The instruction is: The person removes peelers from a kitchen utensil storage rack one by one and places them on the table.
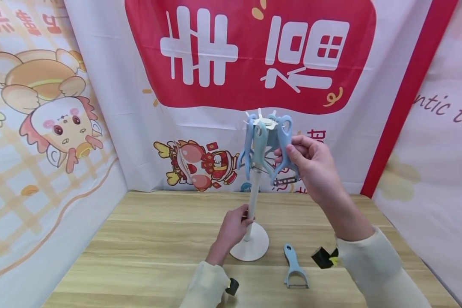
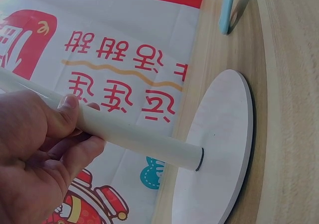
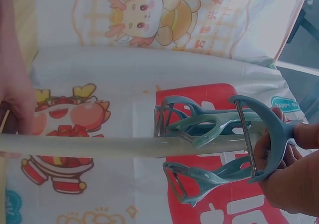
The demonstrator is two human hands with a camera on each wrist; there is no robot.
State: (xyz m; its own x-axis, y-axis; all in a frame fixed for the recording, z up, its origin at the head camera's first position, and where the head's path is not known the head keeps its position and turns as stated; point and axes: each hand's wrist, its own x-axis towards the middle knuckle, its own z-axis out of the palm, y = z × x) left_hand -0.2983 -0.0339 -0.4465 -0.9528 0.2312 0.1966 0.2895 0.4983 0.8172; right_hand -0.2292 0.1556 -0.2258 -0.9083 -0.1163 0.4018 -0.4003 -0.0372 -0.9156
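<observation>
My left hand [image 1: 234, 226] grips the white pole [image 1: 255, 188] of a hanging stand low down, just above its round base [image 2: 219, 129]; thumb and fingers wrap the pole in the left wrist view. Up at the stand's hooked top, my right hand [image 1: 312, 167] pinches a blue Y-shaped peeler [image 1: 284, 141] by its body, blade end down, the holed handle end right at the hooks. Several other blue and green peelers [image 1: 260, 145] hang around the pole, blades downward. Another blue peeler [image 1: 292, 267] lies on the table, right of the base.
The wood-grain table [image 1: 146, 248] runs back to a printed cloth backdrop [image 1: 119, 107] close behind the stand. More printed cloth [image 1: 439, 171] walls the right side, and patterned cloth [image 1: 31, 205] the left. Black wrist-worn pieces [image 1: 323, 258] jut from my sleeves.
</observation>
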